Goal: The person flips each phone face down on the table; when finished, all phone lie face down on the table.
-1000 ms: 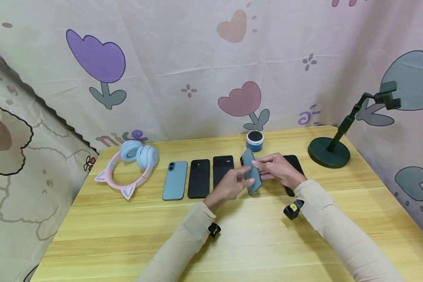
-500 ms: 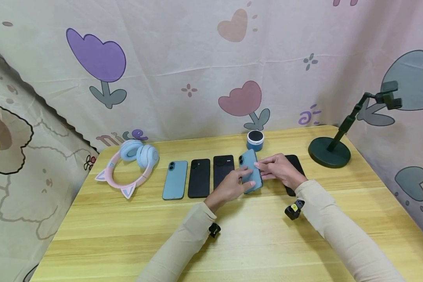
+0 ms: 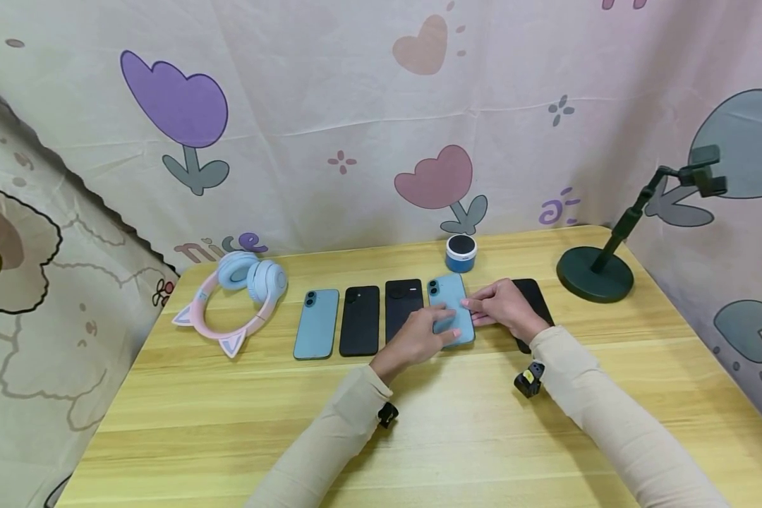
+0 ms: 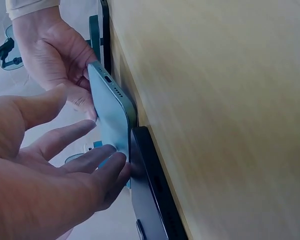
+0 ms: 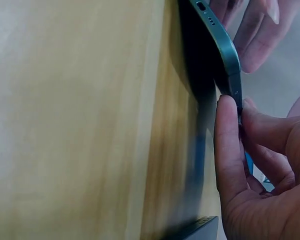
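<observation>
A light blue smartphone (image 3: 447, 288) with two camera lenses lies back up, tilted, at the right of a row of phones. My right hand (image 3: 504, 309) pinches its right long edge between thumb and fingers; the right wrist view shows that edge raised off the table, with the phone's side (image 5: 225, 47) above its shadow. Over its lower left part reaches my left hand (image 3: 414, 337), fingers spread and loosely bent. In the left wrist view, the left fingertips come right at the phone's back (image 4: 112, 110). A black phone (image 3: 403, 293) beside it is partly covered by the left hand.
Further left lie another black phone (image 3: 358, 324) and a blue phone (image 3: 316, 328), then cat-ear headphones (image 3: 203, 328). A small blue speaker (image 3: 460, 255) stands behind. Right of my right hand are a black phone (image 3: 535, 300) and a dark green phone stand (image 3: 595, 275).
The blue phone has turned from nearly on edge to almost flat, its back now facing up. Both hands stay at it, the right still pinching its edge.
</observation>
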Action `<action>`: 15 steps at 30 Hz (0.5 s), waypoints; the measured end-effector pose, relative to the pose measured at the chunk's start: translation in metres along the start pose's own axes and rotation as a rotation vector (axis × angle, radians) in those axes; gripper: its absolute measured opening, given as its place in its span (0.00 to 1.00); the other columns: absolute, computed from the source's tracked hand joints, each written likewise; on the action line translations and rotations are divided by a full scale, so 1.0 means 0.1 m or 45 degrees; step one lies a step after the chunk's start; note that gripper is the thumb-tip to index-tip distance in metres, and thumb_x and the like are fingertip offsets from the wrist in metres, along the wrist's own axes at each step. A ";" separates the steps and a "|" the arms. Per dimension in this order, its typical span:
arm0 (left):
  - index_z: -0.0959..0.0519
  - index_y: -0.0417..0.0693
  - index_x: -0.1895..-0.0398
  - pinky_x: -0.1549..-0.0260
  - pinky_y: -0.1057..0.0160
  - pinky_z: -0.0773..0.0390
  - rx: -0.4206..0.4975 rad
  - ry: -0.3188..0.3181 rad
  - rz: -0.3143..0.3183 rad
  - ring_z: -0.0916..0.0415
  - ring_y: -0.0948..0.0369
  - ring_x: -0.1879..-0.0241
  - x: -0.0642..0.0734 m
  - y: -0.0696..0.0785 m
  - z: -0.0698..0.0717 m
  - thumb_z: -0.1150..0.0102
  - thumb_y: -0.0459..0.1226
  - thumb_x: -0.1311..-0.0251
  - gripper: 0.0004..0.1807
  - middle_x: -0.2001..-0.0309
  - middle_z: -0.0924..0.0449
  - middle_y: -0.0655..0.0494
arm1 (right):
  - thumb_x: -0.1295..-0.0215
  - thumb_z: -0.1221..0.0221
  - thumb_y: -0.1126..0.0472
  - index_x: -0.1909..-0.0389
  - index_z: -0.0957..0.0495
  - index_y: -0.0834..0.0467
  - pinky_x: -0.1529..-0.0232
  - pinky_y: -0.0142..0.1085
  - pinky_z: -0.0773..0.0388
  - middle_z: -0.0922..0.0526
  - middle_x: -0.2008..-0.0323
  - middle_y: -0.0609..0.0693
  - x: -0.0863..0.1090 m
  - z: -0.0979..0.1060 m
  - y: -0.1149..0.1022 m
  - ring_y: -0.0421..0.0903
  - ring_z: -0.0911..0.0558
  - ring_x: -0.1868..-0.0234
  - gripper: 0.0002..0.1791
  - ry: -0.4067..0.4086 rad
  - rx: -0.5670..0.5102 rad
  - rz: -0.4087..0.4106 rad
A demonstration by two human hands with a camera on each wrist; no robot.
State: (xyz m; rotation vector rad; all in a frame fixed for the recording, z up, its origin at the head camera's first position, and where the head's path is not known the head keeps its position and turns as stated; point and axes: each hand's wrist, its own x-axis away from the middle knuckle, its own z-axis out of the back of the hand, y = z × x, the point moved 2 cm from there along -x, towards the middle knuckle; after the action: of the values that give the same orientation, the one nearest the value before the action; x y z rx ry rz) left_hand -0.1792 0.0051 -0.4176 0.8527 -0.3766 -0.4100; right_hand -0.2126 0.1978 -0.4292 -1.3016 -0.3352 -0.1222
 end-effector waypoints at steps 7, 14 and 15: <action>0.25 0.44 0.31 0.29 0.47 0.41 -0.048 0.010 0.003 0.44 0.49 0.25 0.00 0.02 0.01 0.41 0.43 0.28 0.25 0.26 0.36 0.46 | 0.31 0.36 0.66 0.49 0.19 0.76 0.65 0.36 0.15 0.13 0.64 0.60 0.01 0.00 0.00 0.43 0.14 0.71 0.17 0.012 0.050 0.014; 0.25 0.42 0.32 0.30 0.50 0.38 -0.121 0.074 -0.033 0.40 0.51 0.27 -0.03 0.04 0.04 0.40 0.42 0.28 0.25 0.28 0.33 0.45 | 0.31 0.35 0.65 0.49 0.18 0.75 0.61 0.40 0.14 0.13 0.59 0.66 0.06 0.06 -0.06 0.51 0.12 0.66 0.17 0.023 0.119 0.070; 0.25 0.41 0.32 0.30 0.51 0.38 -0.127 0.086 -0.037 0.39 0.51 0.27 -0.04 0.04 0.03 0.39 0.42 0.28 0.25 0.28 0.32 0.46 | 0.31 0.35 0.65 0.49 0.19 0.75 0.61 0.41 0.14 0.14 0.59 0.66 0.07 0.08 -0.07 0.51 0.12 0.65 0.17 0.023 0.134 0.075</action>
State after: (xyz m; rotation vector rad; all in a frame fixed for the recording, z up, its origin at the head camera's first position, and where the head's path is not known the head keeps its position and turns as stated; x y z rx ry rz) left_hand -0.1838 0.0077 -0.4129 0.7732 -0.2789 -0.4225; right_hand -0.2091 0.2040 -0.4194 -1.2041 -0.2839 -0.0660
